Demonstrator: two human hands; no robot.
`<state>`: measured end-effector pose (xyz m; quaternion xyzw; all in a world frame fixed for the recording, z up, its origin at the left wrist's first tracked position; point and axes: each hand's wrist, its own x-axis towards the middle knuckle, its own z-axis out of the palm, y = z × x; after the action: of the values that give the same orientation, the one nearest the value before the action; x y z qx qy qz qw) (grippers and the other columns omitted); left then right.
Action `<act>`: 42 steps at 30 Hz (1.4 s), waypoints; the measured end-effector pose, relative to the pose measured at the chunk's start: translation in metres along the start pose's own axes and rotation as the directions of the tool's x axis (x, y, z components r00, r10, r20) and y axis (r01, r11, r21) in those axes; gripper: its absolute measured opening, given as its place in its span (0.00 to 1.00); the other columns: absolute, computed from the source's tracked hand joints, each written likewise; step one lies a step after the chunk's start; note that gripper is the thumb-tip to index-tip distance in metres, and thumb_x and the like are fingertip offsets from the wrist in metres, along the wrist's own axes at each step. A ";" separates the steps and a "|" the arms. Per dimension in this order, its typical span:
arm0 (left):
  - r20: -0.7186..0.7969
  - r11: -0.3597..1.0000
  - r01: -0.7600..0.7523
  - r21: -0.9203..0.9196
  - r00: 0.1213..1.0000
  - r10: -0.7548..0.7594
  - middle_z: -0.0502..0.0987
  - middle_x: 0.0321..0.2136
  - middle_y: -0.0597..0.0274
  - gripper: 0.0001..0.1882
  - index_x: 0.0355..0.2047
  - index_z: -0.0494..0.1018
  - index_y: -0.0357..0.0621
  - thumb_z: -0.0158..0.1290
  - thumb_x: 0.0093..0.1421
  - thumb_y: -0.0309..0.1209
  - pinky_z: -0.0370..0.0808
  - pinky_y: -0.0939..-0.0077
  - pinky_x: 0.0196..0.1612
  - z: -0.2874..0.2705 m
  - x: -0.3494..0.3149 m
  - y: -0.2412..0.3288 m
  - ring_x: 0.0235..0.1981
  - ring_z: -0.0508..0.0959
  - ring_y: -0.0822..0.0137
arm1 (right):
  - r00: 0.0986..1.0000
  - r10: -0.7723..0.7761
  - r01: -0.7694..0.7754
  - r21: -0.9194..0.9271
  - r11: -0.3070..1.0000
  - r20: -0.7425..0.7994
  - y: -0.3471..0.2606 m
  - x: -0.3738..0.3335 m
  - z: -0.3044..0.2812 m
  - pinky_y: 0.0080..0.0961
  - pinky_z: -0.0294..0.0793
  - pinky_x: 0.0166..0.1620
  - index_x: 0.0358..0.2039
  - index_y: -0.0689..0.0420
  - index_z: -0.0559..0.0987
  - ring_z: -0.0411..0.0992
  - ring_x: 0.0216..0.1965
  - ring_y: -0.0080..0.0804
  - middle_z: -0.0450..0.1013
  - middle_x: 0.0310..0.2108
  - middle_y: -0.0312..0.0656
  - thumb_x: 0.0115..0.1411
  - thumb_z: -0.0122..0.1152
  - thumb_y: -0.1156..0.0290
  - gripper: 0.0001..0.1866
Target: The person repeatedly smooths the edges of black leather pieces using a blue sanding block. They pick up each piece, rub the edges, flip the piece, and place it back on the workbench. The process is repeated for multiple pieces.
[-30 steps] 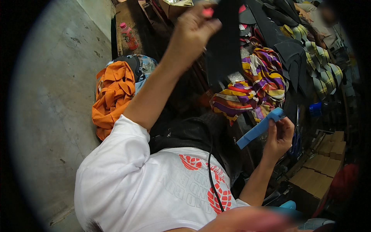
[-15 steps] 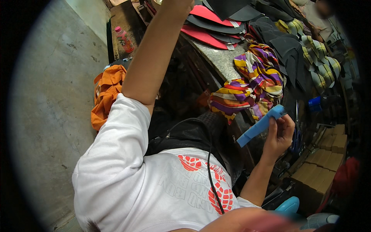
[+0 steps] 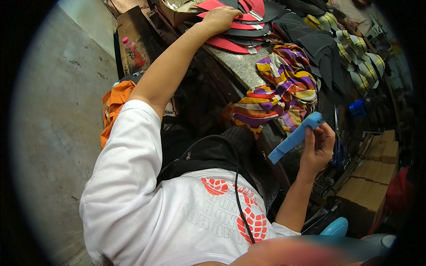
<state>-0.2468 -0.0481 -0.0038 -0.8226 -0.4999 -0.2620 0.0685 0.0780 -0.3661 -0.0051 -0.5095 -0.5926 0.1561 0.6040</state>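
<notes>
At the top of the view, my left hand (image 3: 222,20) is over a stack of curved red and black flat pieces with small white tabs. Its fingers are closed at the edge of a red curved piece (image 3: 254,9) on top. Lower red piece (image 3: 228,44) edges fan out toward me on the stone-like tabletop (image 3: 237,66). At right, away from the stack, my right hand (image 3: 318,148) pinches a flat blue strip (image 3: 290,141) between thumb and fingers. The strip slants down to the left, and its upper end looks dark.
A crumpled striped multicoloured cloth (image 3: 284,88) hangs over the table edge. Black curved pieces (image 3: 321,48) and pale plaid pieces (image 3: 366,66) lie behind it. Cardboard boxes (image 3: 370,179) stand at right, a pink-capped bottle (image 3: 133,51) and orange cloth (image 3: 116,106) at left.
My left hand has come down from the top edge of the view onto the stack of curved pieces. My right hand still holds the blue strip, with little movement.
</notes>
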 end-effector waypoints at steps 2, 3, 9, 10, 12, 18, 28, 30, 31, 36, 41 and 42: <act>-0.071 0.992 -0.067 0.105 0.995 0.075 0.79 0.39 0.52 0.11 0.40 0.78 0.48 0.52 0.60 0.36 0.74 0.55 0.47 -0.002 0.003 0.003 0.43 0.78 0.51 | 1.000 -0.015 0.015 0.002 1.000 0.002 0.000 0.000 0.000 0.15 0.72 0.38 0.46 0.59 0.77 0.74 0.32 0.17 0.77 0.33 0.35 0.58 0.69 0.76 0.15; -0.103 0.983 -0.100 0.155 0.988 0.116 0.79 0.34 0.54 0.08 0.34 0.79 0.47 0.51 0.58 0.33 0.74 0.54 0.43 -0.006 0.005 0.010 0.37 0.80 0.51 | 1.000 -0.009 0.009 -0.003 1.000 0.002 0.000 0.001 0.000 0.15 0.72 0.38 0.46 0.58 0.77 0.74 0.32 0.17 0.77 0.33 0.35 0.58 0.69 0.77 0.15; -0.303 0.945 -0.325 -0.016 0.903 0.306 0.73 0.51 0.44 0.13 0.36 0.78 0.40 0.57 0.49 0.28 0.71 0.57 0.55 -0.006 0.032 0.126 0.52 0.72 0.48 | 0.998 -0.063 0.063 -0.029 0.998 0.003 0.000 0.002 0.000 0.15 0.72 0.36 0.45 0.59 0.77 0.74 0.31 0.18 0.78 0.32 0.35 0.58 0.70 0.77 0.16; -0.291 0.905 -0.424 -0.046 0.872 0.394 0.73 0.51 0.45 0.15 0.39 0.77 0.39 0.57 0.51 0.29 0.71 0.57 0.55 0.003 0.039 0.145 0.52 0.72 0.48 | 0.997 -0.069 0.070 -0.034 0.997 0.014 0.000 0.002 0.001 0.15 0.72 0.36 0.45 0.59 0.77 0.74 0.31 0.18 0.78 0.32 0.35 0.58 0.70 0.77 0.16; -0.292 0.891 -0.450 -0.059 0.861 0.416 0.74 0.51 0.48 0.18 0.46 0.75 0.41 0.56 0.56 0.34 0.71 0.57 0.55 0.027 0.054 0.177 0.54 0.72 0.50 | 0.995 -0.095 0.098 -0.076 0.992 0.044 -0.001 0.002 0.002 0.16 0.72 0.34 0.45 0.58 0.77 0.74 0.29 0.19 0.78 0.31 0.36 0.57 0.70 0.77 0.16; 0.087 0.997 0.055 0.046 0.994 -0.059 0.78 0.47 0.52 0.25 0.56 0.70 0.39 0.54 0.63 0.41 0.71 0.60 0.53 0.076 0.088 0.216 0.57 0.72 0.57 | 0.971 -0.223 0.235 -0.167 0.957 0.092 -0.001 0.005 0.006 0.18 0.73 0.30 0.45 0.57 0.77 0.74 0.25 0.21 0.77 0.28 0.39 0.54 0.71 0.78 0.18; 0.277 0.294 0.269 -0.917 0.961 -0.017 0.70 0.21 0.69 0.07 0.35 0.73 0.42 0.52 0.57 0.30 0.63 0.75 0.20 0.043 0.113 0.190 0.19 0.67 0.75 | 0.942 -0.318 0.334 -0.224 0.916 0.104 -0.001 0.007 0.006 0.18 0.74 0.29 0.43 0.57 0.77 0.74 0.25 0.22 0.76 0.29 0.39 0.53 0.72 0.78 0.17; 0.257 0.012 0.260 -0.965 0.960 -0.108 0.71 0.22 0.69 0.06 0.35 0.74 0.43 0.48 0.62 0.29 0.62 0.78 0.20 0.011 0.069 0.183 0.19 0.68 0.75 | 0.944 -0.321 0.331 -0.204 0.922 0.078 -0.004 0.006 0.004 0.18 0.74 0.29 0.43 0.58 0.77 0.74 0.24 0.22 0.76 0.30 0.39 0.53 0.72 0.78 0.17; 0.240 -0.058 0.233 -0.971 0.942 -0.236 0.72 0.26 0.68 0.07 0.36 0.75 0.42 0.49 0.63 0.29 0.65 0.78 0.24 -0.005 0.040 0.185 0.23 0.70 0.75 | 0.946 -0.317 0.324 -0.191 0.926 0.067 -0.006 0.005 0.002 0.18 0.74 0.29 0.42 0.58 0.77 0.74 0.24 0.22 0.76 0.30 0.39 0.53 0.72 0.78 0.17; 0.434 -0.314 0.384 -0.868 0.894 -0.108 0.78 0.36 0.60 0.18 0.54 0.66 0.39 0.51 0.66 0.30 0.74 0.80 0.24 -0.061 -0.125 0.194 0.26 0.79 0.72 | 1.000 -0.022 0.020 0.101 0.995 0.018 -0.008 0.002 -0.001 0.17 0.73 0.42 0.43 0.60 0.77 0.74 0.37 0.20 0.76 0.38 0.36 0.59 0.67 0.77 0.12; 0.612 -0.505 0.572 -0.647 0.784 0.104 0.81 0.37 0.57 0.21 0.53 0.67 0.37 0.57 0.59 0.22 0.83 0.79 0.36 -0.057 -0.171 0.205 0.31 0.84 0.72 | 0.990 0.124 -0.138 0.260 0.956 0.068 -0.014 0.005 0.001 0.19 0.73 0.45 0.49 0.60 0.76 0.75 0.40 0.21 0.76 0.39 0.38 0.62 0.63 0.75 0.14; 0.616 -0.510 0.585 -0.631 0.777 0.129 0.81 0.37 0.57 0.21 0.53 0.67 0.37 0.56 0.59 0.22 0.83 0.79 0.37 -0.054 -0.171 0.205 0.31 0.84 0.72 | 0.989 0.120 -0.137 0.255 0.957 0.081 -0.017 0.007 0.001 0.22 0.75 0.44 0.50 0.60 0.76 0.76 0.40 0.24 0.77 0.39 0.41 0.63 0.62 0.75 0.15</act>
<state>-0.1526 -0.3036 -0.0127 -0.3525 -0.2302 -0.3728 -0.8269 0.0721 -0.3678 0.0123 -0.4580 -0.5516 0.2879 0.6349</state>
